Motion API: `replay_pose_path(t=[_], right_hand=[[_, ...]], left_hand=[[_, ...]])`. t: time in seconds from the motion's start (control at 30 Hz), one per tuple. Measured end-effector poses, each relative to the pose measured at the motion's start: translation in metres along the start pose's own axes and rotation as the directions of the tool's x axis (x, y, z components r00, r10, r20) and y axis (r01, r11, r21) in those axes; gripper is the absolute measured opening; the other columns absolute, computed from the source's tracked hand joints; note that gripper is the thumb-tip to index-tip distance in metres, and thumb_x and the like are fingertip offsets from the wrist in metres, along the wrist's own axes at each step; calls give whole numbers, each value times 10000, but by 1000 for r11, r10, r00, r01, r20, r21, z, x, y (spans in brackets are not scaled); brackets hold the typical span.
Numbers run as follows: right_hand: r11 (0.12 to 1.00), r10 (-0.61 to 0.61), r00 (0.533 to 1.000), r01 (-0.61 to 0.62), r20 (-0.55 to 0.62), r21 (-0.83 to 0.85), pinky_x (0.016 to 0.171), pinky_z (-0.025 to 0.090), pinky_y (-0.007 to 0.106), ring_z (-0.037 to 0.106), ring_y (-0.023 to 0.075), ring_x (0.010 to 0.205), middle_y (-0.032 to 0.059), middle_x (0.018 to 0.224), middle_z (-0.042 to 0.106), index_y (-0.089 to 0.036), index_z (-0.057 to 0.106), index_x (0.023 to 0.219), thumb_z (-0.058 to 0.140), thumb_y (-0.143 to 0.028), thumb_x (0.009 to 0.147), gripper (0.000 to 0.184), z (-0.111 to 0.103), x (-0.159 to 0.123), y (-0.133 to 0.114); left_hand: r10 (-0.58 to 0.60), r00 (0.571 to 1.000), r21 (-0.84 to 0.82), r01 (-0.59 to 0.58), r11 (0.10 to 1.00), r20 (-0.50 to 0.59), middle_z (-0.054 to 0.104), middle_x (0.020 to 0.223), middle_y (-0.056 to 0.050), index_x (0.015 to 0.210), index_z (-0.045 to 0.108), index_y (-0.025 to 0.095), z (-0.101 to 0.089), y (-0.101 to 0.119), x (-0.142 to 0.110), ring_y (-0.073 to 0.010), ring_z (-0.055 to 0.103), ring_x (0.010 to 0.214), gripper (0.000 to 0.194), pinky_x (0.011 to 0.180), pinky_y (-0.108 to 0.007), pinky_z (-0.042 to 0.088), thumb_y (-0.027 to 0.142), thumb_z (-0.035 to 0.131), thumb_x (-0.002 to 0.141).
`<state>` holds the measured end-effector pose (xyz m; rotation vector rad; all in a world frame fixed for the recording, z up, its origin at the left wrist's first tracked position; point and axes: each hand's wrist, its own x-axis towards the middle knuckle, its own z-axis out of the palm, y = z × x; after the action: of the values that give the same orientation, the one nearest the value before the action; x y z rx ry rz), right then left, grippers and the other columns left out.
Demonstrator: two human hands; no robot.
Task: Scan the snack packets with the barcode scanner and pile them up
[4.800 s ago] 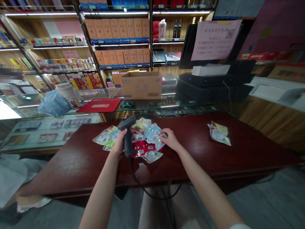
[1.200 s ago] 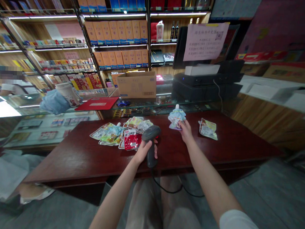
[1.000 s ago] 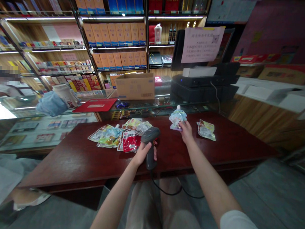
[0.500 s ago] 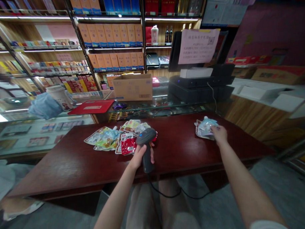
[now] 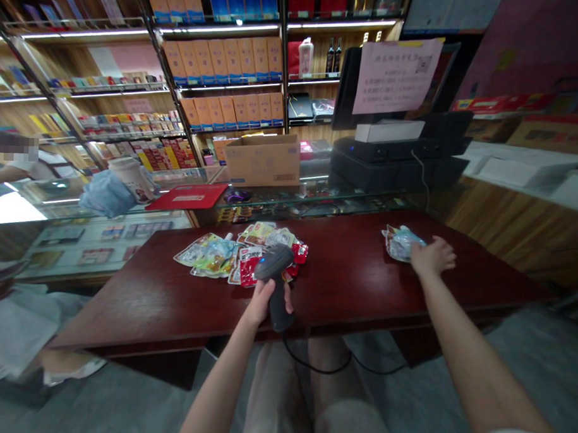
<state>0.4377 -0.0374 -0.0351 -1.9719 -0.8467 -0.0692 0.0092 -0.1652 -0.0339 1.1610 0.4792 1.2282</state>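
My left hand (image 5: 266,299) is wrapped round the handle of a dark barcode scanner (image 5: 278,266), its head tilted up and a blue light showing on top. Just behind the scanner lies a heap of snack packets (image 5: 213,257), with a red packet (image 5: 248,264) at its front. To the right, my right hand (image 5: 433,256) is spread open beside a smaller pile of clear and pale blue packets (image 5: 402,244) on the table. Its fingers point away from that pile and hold nothing. A black cable runs from the scanner down over my lap.
The dark red table (image 5: 344,269) meets a glass counter bearing a cardboard box (image 5: 262,162), a red folder (image 5: 188,196), a cup (image 5: 131,178) and a blue cloth (image 5: 104,193). A monitor (image 5: 346,86) stands behind. Two people are at the left.
My right hand has let go of the packets on the right and opened out, fingers turned rightward. My left hand still holds the scanner. The view has shifted slightly.
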Motion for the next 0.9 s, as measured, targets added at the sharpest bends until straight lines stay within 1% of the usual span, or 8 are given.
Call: replay_pose_path(t=[0.13,0.2,0.3,0.37,0.47,0.57,0.7,0.9], right_hand=[[969,-214,976,206,45,137,1055,289,608,459,409,1260,232,1312,555,-178,555,1201,604,-289,754,463,11,-21,-36],[911,-318,940,267,121,314,1045,361,555,558,324,1132,151,1169,630,-202,560,1144,590,-281,751,401,24,-36,-58],[768,-433,861,197,266,610,939,486,460,626,234,884,84,965,665,-215,587,998,615,-319,749,271,48,-69,-92],[702,-473,804,97,360,706,892,517,435,632,213,808,58,883,677,-228,604,919,664,-353,731,233,64,-95,-115],[664,-538,704,16,464,747,867,538,412,652,198,789,36,864,699,-237,634,895,721,-360,703,244,87,-133,-147],[689,-563,619,-15,548,724,864,545,407,677,205,812,42,877,719,-229,659,893,751,-336,691,247,105,-164,-171],[719,-601,570,80,560,690,908,519,435,680,242,915,26,929,742,-284,704,933,816,-374,666,303,121,-184,-182],[753,-617,517,167,593,637,937,484,447,649,281,1007,61,1009,714,-274,728,956,834,-436,640,371,126,-184,-172]], left_hand=[[2,1000,18,-1,1000,-25,643,674,-14,1046,548,182,1,11,-4,-179,649,532,535,509,-304,523,666,617,830],[26,998,30,-25,999,-53,641,667,-3,1042,536,178,-1,20,-5,-171,648,522,537,510,-296,527,660,632,824],[62,988,59,-54,997,-142,623,635,22,1037,521,171,-7,33,-5,-147,617,465,535,478,-271,514,642,649,819],[69,973,69,-55,996,-218,603,605,33,1009,529,166,-12,40,-5,-132,585,426,542,444,-256,495,656,646,808],[58,951,61,-41,997,-305,590,591,33,954,544,164,-20,43,-3,-123,563,410,566,430,-256,483,690,651,774],[49,938,73,-25,997,-342,598,602,23,944,550,161,-29,38,-3,-133,580,431,574,441,-263,480,692,666,760],[40,930,72,-14,997,-365,601,602,22,955,543,169,-36,28,-5,-144,587,434,563,421,-256,453,693,646,779],[57,928,91,-24,996,-369,606,586,14,906,539,172,-32,27,-6,-140,569,414,543,407,-257,442,683,665,772]])
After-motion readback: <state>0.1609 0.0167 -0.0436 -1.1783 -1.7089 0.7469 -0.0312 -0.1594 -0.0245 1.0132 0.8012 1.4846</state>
